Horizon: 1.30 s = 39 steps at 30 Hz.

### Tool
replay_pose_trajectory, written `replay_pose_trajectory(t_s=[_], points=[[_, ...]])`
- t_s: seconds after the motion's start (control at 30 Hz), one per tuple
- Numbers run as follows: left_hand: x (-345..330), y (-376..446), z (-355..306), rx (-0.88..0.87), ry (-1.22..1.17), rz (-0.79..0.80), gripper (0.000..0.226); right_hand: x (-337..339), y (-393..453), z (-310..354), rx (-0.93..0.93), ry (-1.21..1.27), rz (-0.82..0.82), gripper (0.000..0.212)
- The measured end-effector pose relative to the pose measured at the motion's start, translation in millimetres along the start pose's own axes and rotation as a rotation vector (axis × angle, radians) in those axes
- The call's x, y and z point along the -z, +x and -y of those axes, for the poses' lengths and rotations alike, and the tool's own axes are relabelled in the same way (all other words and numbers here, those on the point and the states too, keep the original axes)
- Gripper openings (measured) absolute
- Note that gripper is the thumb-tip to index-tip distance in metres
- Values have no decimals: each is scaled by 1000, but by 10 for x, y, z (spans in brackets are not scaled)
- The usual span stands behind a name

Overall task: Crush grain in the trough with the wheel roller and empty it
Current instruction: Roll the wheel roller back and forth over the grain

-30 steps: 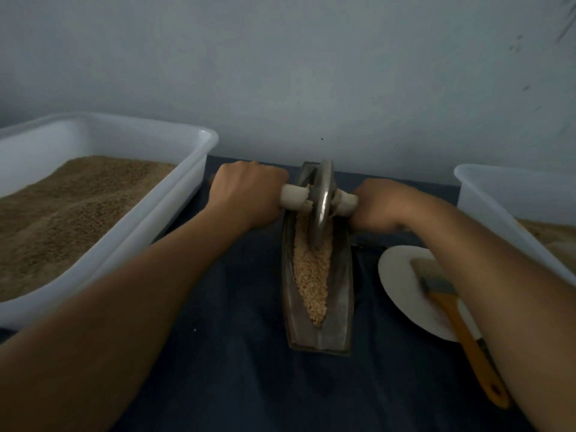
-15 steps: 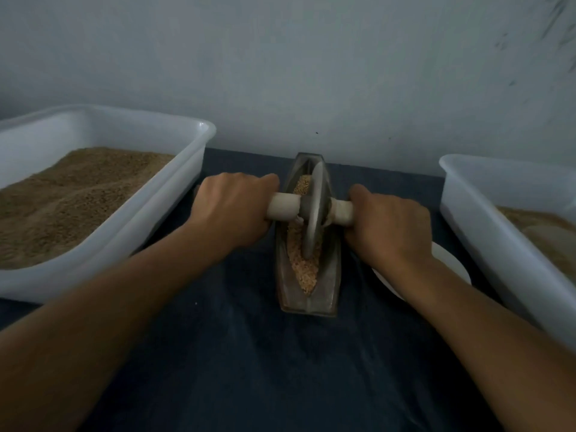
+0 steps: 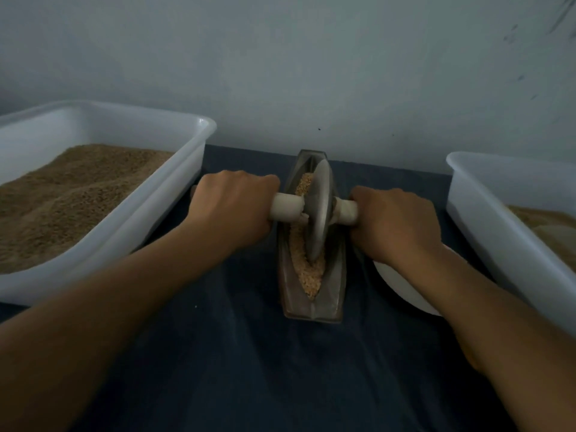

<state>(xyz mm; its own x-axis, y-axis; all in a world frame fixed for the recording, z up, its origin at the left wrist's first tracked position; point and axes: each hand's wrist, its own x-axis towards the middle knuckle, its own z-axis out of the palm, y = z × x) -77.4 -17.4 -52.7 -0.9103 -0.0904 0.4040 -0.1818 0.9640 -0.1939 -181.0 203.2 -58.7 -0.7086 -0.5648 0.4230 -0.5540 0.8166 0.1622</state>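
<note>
Nearby, grain-filled tubs [image 3: 174, 198] flanking trough [image 3: 338, 275], plate [image 3: 402, 291] under right forearm.

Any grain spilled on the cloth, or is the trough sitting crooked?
Nothing stands out. The grain stays inside the trough, which sits straight on the dark cloth. Both the left hand and right hand grip the wheel roller, which stands upright in the groove.

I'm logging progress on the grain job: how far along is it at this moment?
Done: grain is loaded in the trough and the wheel roller sits in it. In hand: the left hand and right hand each grip an end of the roller's handle, the wheel pressing into the grain. Left: the grain looks coarse, so more rolling, then emptying the trough, which remains full.
</note>
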Motion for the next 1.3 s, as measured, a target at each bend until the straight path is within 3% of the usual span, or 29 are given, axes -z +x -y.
replay_pose_trajectory(t_s=[0.23, 0.4, 0.63, 0.87, 1.07, 1.3], points=[[-124, 254, 21, 21, 2, -4, 30, -25, 414, -77, 7, 47, 283, 15], [-151, 413, 28, 33, 13, 18, 20, 26, 668, -113, 9, 156, 591, 17], [-152, 501, 40, 14, 18, 2, 17, 37, 812, -146, 9, 228, 782, 31], [-144, 325, -8, 38, 5, -32, 22, -18, 614, -126, 0, 169, 533, 22], [-69, 176, -37, 32, 1, -12, 34, -33, 254, -29, -33, 52, 171, 9], [74, -28, -106, -14, 70, -73, 44, -32, -113, 51, -74, 77, -52, 19]])
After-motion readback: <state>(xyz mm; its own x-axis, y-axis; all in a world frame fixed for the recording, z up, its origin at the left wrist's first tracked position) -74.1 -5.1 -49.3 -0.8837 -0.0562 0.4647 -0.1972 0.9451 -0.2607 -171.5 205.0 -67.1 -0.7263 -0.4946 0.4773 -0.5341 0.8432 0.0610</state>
